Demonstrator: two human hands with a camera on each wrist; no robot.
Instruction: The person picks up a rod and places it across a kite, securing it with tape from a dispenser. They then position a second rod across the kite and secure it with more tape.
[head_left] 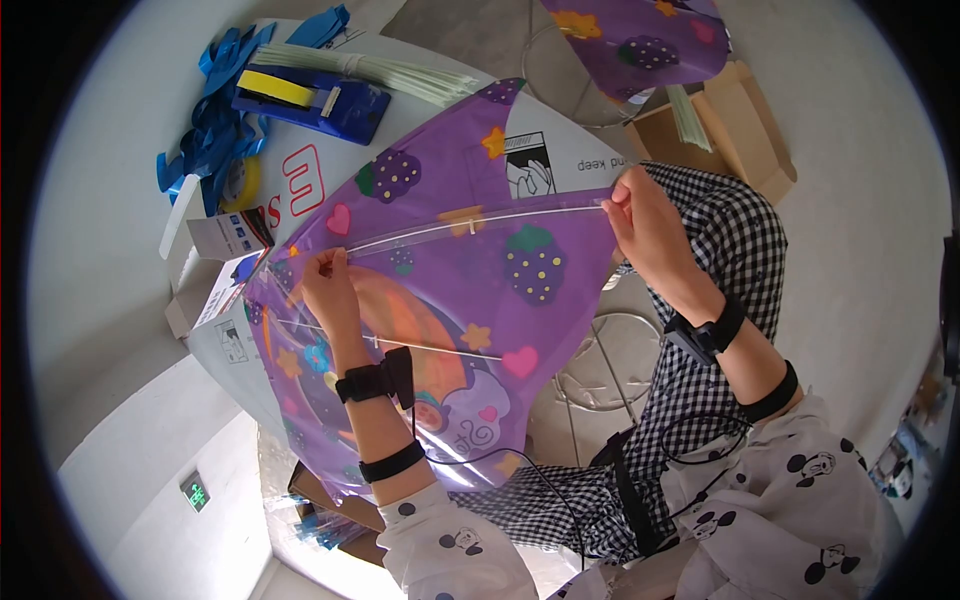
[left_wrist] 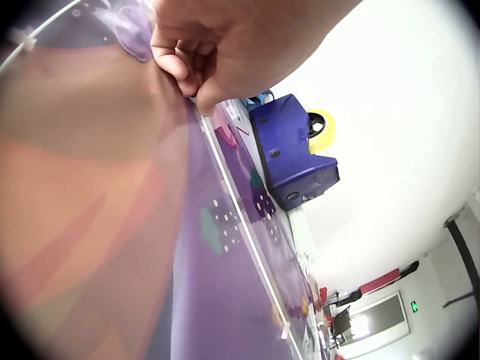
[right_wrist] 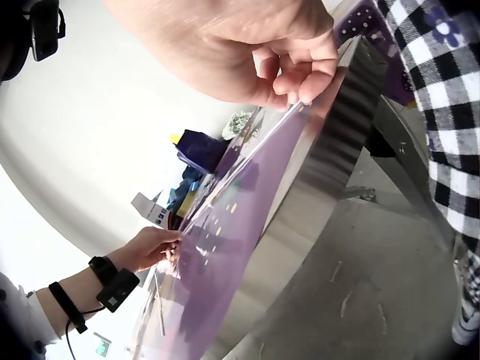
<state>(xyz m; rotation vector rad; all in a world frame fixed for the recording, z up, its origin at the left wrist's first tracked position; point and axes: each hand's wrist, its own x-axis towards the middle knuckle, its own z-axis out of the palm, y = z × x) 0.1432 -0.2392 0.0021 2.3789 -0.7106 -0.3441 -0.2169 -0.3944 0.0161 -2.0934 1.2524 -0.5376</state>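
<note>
A purple plastic kite (head_left: 580,255) printed with berries, stars and hearts lies spread over a white printed tabletop, its near part hanging toward the lap. A thin white rod (left_wrist: 238,201) runs across it, slightly bowed, under a clear strip. My left hand (head_left: 332,292) pinches the rod's left end against the film. At the opposite end, by the kite's right edge, my right hand (head_left: 655,235) pinches the rod between thumb and fingers; its tip shows under the fingertips in the right wrist view. A second white rod (head_left: 440,349) crosses the kite lower down.
Beyond the kite are a blue tape dispenser (head_left: 360,112), a bundle of pale rods (head_left: 400,75), blue straps (head_left: 208,130) and a small white box (head_left: 225,238). To the right stand an open cardboard box (head_left: 755,125) and another purple printed sheet (head_left: 690,60).
</note>
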